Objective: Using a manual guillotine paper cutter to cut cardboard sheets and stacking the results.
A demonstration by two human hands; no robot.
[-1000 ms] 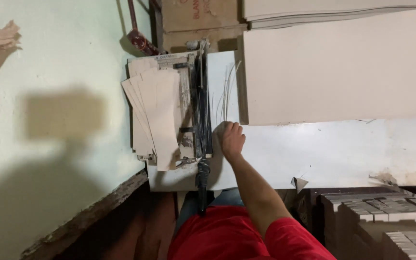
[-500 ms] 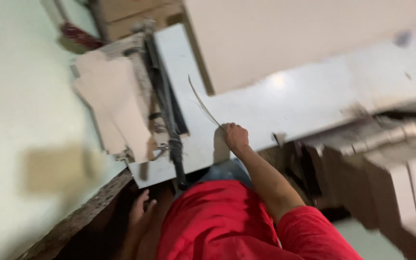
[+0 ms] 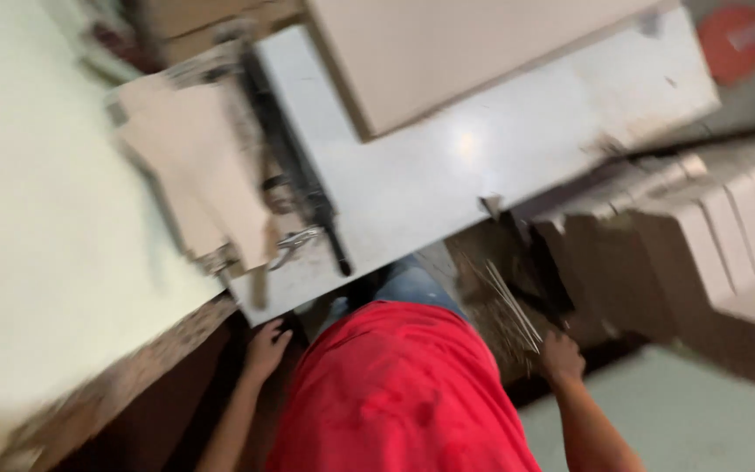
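Observation:
My right hand (image 3: 561, 357) hangs low at my right side, below the white table (image 3: 447, 166), closed on a bunch of thin pale strips (image 3: 507, 301) that fan upward from the fist. My left hand (image 3: 266, 347) is down at my left side, under the table's near corner, fingers loosely spread and holding nothing that I can see. A black-bladed cutter (image 3: 294, 166) lies along the table's left part, with tan card sheets (image 3: 194, 175) stacked on its left. My red shirt (image 3: 399, 393) fills the lower middle. The picture is blurred.
A large pale board (image 3: 474, 48) lies on the table's far side. Stacks of pale flat pieces (image 3: 727, 245) stand at the right, below table height. A pale green wall (image 3: 37, 218) runs along the left, and grey floor (image 3: 692, 411) shows at lower right.
My right hand left the table top by the cutter, carrying the thin strips down to my right side. My left hand came into view. The view tilted and swung right.

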